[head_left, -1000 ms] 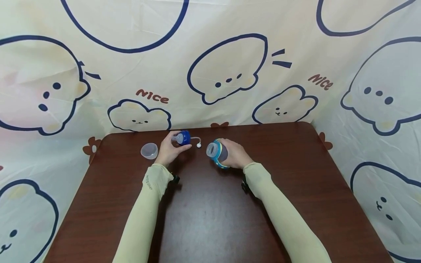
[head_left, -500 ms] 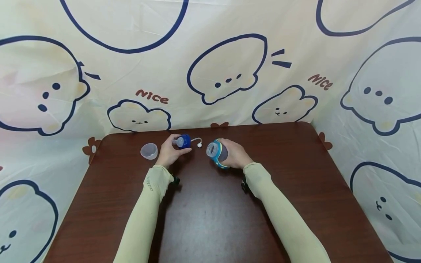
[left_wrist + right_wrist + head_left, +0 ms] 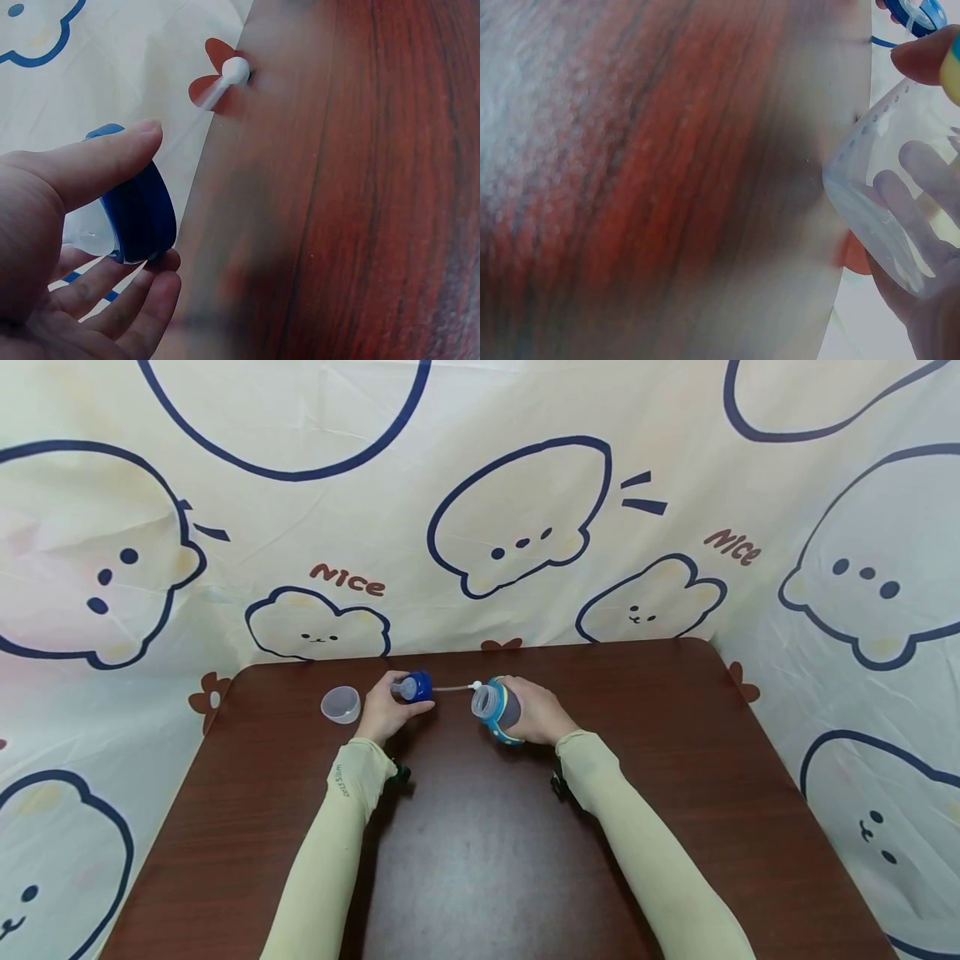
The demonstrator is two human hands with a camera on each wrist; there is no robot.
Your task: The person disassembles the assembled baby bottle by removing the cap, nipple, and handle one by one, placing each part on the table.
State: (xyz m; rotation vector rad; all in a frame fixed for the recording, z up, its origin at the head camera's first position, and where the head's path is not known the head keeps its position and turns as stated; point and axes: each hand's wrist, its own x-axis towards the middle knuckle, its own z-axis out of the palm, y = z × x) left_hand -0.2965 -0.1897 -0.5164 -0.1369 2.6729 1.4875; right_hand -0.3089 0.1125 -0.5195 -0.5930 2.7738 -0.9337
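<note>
My left hand (image 3: 386, 710) grips a blue bottle lid (image 3: 418, 687) with a clear spout; in the left wrist view thumb and fingers curl round the lid (image 3: 139, 210). A thin straw (image 3: 452, 688) with a white weighted tip (image 3: 475, 686) runs from the lid toward the right, its tip (image 3: 235, 70) in mid-air. My right hand (image 3: 536, 714) holds a clear bottle (image 3: 495, 706) with blue and yellow trim, tilted so its open mouth faces left. The straw tip is at the bottle's mouth. Through the bottle wall (image 3: 900, 202) my fingers show.
A clear plastic cap (image 3: 341, 703) lies on the dark brown table (image 3: 480, 860) left of my left hand. A cartoon-printed cloth (image 3: 480, 510) hangs behind and on both sides of the table.
The left hand turned the lid so the straw, curved upward before, now points straight right. Its white tip has moved to the bottle's mouth. The right hand and bottle barely moved.
</note>
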